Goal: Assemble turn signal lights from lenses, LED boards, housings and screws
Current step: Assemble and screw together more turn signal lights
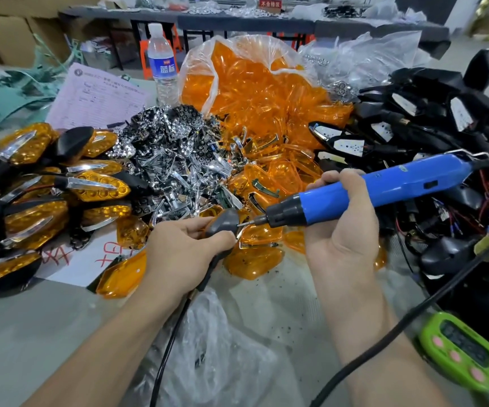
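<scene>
turn signal housing (222,223) gripped in left hand (184,248), right hand (343,218) clenched around blue screwdriver (369,186), bit against housing

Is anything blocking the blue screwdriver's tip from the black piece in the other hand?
Nothing visible. The right hand points the blue screwdriver straight at the black housing gripped by the left hand; its bit reaches it.

Red sign (270,3) above the far table (237,23) read 不合格区; the water bottle (165,89) had a blue label (163,66) with white characters, unclear; red handwriting on a white sheet (90,267) was partly covered and illegible.
</scene>
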